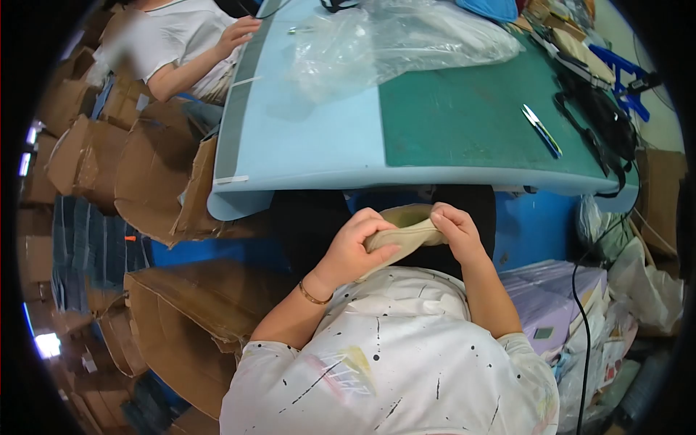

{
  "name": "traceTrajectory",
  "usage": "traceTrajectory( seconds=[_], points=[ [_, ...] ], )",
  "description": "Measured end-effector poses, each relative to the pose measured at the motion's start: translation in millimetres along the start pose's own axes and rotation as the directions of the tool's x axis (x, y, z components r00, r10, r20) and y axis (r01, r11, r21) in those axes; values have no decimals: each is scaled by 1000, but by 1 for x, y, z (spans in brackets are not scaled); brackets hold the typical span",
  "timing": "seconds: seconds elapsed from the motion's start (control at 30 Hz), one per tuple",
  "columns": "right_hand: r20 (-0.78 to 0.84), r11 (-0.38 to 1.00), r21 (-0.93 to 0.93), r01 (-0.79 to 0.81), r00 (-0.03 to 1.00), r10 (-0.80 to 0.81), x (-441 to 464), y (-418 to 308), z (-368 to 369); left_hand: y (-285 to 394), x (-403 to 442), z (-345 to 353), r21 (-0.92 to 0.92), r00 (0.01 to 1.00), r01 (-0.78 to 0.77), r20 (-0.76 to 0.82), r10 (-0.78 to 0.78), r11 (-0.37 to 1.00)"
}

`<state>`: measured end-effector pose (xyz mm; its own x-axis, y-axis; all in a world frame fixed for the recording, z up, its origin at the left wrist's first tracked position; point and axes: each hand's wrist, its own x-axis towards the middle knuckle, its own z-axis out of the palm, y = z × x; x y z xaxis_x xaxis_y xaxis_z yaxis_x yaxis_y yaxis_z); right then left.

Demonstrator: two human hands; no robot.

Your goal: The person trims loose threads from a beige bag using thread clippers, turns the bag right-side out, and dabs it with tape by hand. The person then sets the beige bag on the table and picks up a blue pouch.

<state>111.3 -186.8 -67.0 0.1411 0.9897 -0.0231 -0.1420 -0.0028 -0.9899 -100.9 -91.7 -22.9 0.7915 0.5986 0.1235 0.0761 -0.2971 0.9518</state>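
Beyond my lap, a pale blue table (312, 138) carries a green mat (464, 119), a pair of scissors (541, 131), crumpled clear plastic (406, 43) and, at its right edge, a black bag (602, 119). At the far left corner, another person's hand (238, 32) touches the edge. The floor (522, 228) is blue. An open cardboard box (174, 326) stands to my left; stacked dark fabric (80, 254) lies beyond. Above my lap, my left hand (458, 226) and right hand (355, 243) pinch a beige cloth piece (409, 239), fingers closed on its edges.
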Motion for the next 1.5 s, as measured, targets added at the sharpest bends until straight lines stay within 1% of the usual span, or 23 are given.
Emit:
traceTrajectory(
  seconds=[0.1,0.17,0.3,0.37,0.4,0.47,0.5,0.63,0.7,0.77,0.87,0.9,0.93,0.97,1.0,1.03,1.1,1.17,1.2,1.33,1.4,1.47,1.5],
  points=[
    [-4,994,99,-48,999,49,1,-2,2,10,-1,-4,74,996,-88,-12,89,993],
    [-85,918,347,-191,969,233,2,-6,11,13,2,-5,132,980,-195,-13,198,972],
    [37,800,488,-349,924,380,13,-21,24,27,-1,-24,-134,999,53,-5,-54,990],
    [276,740,505,-444,896,348,20,-41,24,51,3,-36,-306,980,197,27,-198,931],
    [262,748,503,-432,902,344,23,-49,23,60,7,-41,-372,969,240,42,-243,897],
    [261,937,240,-254,947,189,30,-64,19,65,15,-49,-560,939,317,74,-335,765],
    [246,960,168,-224,953,179,35,-74,12,69,21,-52,-652,912,362,101,-397,666],
    [6,999,34,1,1000,-2,53,-92,-19,72,52,-57,-754,893,343,77,-444,560],
    [-208,980,-122,157,962,-179,71,-99,-43,68,72,-59,-760,904,319,65,-422,566],
    [-361,972,-180,150,909,-207,92,-104,-75,55,93,-62,-768,913,293,49,-404,570],
    [-488,967,-233,108,847,-212,118,-116,-106,9,124,-65,-682,943,245,2,-334,689],
    [-483,964,-239,112,848,-219,125,-117,-116,-8,133,-64,-386,964,145,-153,-218,911],
    [-490,957,-283,59,849,-197,132,-115,-125,-12,139,-64,-27,965,49,-258,-54,998],
    [-498,946,-324,3,850,-173,140,-112,-133,-15,141,-64,-29,963,45,-264,-51,999],
    [-492,945,-327,4,853,-174,151,-105,-144,-13,142,-60,91,959,14,-283,12,996],
    [-500,893,-450,-1,829,-251,163,-98,-151,-12,141,-56,210,953,-12,-294,74,978],
    [-488,826,-564,-10,811,-323,185,-93,-160,-17,142,-48,246,943,-15,-319,96,969],
    [-668,970,-196,-146,744,-23,206,-100,-160,-17,143,-46,293,932,-25,-339,128,956],
    [-650,989,-61,-136,757,64,215,-108,-158,-16,142,-45,283,934,-12,-339,112,959],
    [-543,985,147,-91,825,158,257,-112,-164,-16,142,-44,269,940,15,-332,78,963],
    [-553,993,-75,93,824,-119,278,-114,-172,-16,143,-43,249,936,-1,-340,88,969],
    [-573,938,-123,325,748,-335,293,-135,-170,-18,143,-44,219,933,-1,-350,79,976],
    [-522,916,-27,401,776,-355,294,-150,-168,-20,143,-45,240,935,-2,-343,87,971]
  ],
)
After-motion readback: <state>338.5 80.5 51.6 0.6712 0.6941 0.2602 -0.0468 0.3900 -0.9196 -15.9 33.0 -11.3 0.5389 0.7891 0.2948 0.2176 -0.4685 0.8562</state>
